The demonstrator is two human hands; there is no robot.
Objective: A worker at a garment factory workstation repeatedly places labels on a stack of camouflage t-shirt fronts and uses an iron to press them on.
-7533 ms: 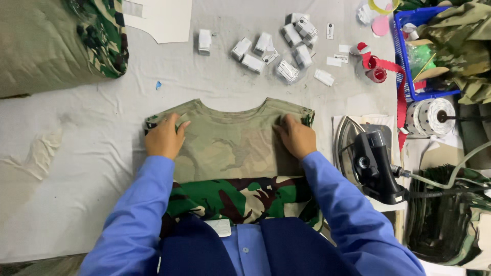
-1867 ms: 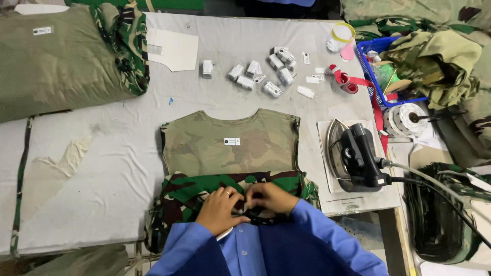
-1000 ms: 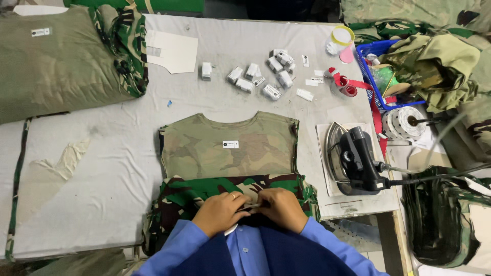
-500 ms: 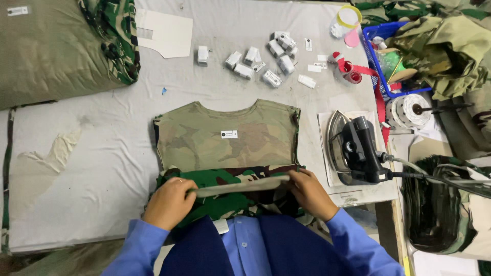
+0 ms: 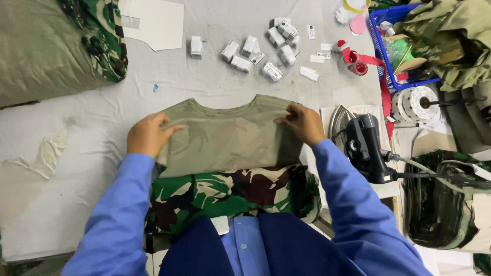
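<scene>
At the far left a stack of olive and camouflage cloth (image 5: 51, 46) lies on the white-covered tabletop (image 5: 61, 204). Moving right, the left hand (image 5: 148, 135) rests flat on the left edge of the folded garment (image 5: 230, 140), fingers spread and pressing down, its grip clasping nothing. The garment lies in the middle of the tabletop just in front of the person — olive inner side up, its camouflage part (image 5: 230, 191) showing nearest the body. Beyond it sit small white tag bundles (image 5: 255, 48) and a sheet of white card (image 5: 153, 23). The right hand (image 5: 304, 122) lies on the garment's upper right corner, fingers bent loosely on the cloth — whether they pinch it cannot be told. Just beside it stands a black steam iron (image 5: 365, 145).
</scene>
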